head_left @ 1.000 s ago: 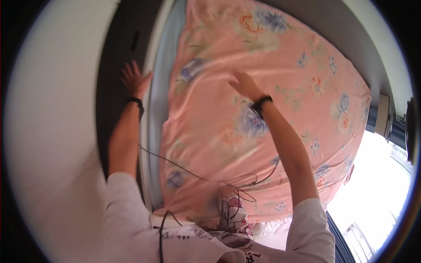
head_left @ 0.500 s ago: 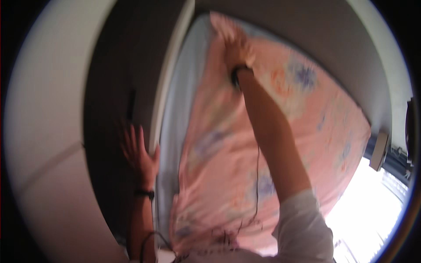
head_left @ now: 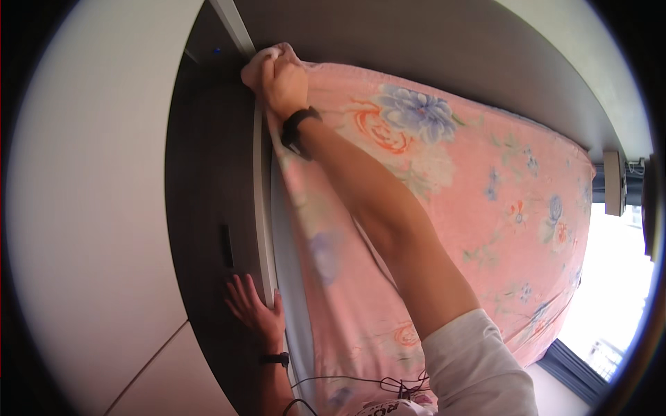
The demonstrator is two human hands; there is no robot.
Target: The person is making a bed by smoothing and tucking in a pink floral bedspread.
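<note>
A pink bed sheet (head_left: 479,208) with blue and orange flowers covers most of the mattress. My right hand (head_left: 286,87) is closed on its bunched far-left corner, at the meeting of the pale bed frame edge (head_left: 262,208) and the dark headboard (head_left: 374,41). Sheet cloth is drawn taut from that grip, with folds along the left side. Between the sheet and the frame shows a strip of light blue mattress (head_left: 288,291). Lower left, my left hand (head_left: 257,312) is open with fingers spread, against the dark side panel beside the frame; it holds nothing.
A dark handle-like slot (head_left: 227,246) marks the side panel. Pale floor (head_left: 104,208) lies to the left. Thin black cables (head_left: 368,379) hang near my body. At the right stand a bright window (head_left: 603,298), a dark curtain (head_left: 572,374) and a small beige box (head_left: 613,184).
My right hand has pulled the sheet corner leftward to the frame, covering much of the blue strip at the far end. My left hand sits lower in the picture; the view has shifted too.
</note>
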